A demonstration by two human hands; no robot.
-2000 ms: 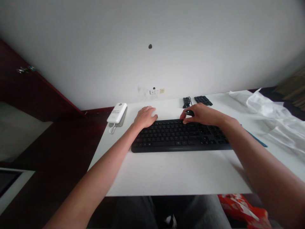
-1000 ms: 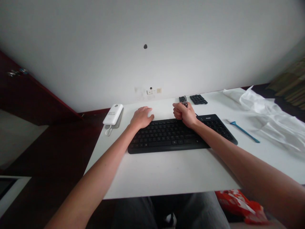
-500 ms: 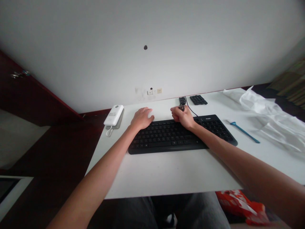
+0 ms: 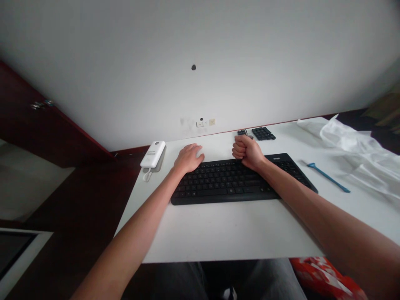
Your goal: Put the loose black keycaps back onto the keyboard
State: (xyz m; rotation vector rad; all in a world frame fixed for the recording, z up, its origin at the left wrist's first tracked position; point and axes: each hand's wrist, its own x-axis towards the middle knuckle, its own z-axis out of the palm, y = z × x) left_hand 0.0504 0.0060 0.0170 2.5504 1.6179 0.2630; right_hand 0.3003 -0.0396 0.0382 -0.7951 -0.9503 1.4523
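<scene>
My left hand point(image 4: 188, 158) rests arched on the white desk point(image 4: 225, 237), just above the upper left of the black keyboard point(image 4: 225, 181). A pale shape may lie under its fingers, but it is too hidden to tell. My right hand point(image 4: 246, 152) is a closed fist at the keyboard's top edge. Earlier views show a small black object in it, now hidden by the fingers. Behind that fist lie a small dark strip point(image 4: 241, 132) and a black keypad-like block point(image 4: 263, 133). A white power bank point(image 4: 152, 154) with a short cable lies left of my left hand.
A blue plastic stick point(image 4: 328, 177) lies right of the keyboard, with crumpled white cloth point(image 4: 353, 146) beyond it. A wall socket point(image 4: 212, 122) sits above the desk's back edge. A dark red cabinet point(image 4: 46, 121) stands at left. A red-orange bag point(image 4: 321, 277) lies below the desk.
My right hand has moved from over the keyboard's right side to its top edge and closed into a fist, hiding the small black object. My left hand has barely moved.
</scene>
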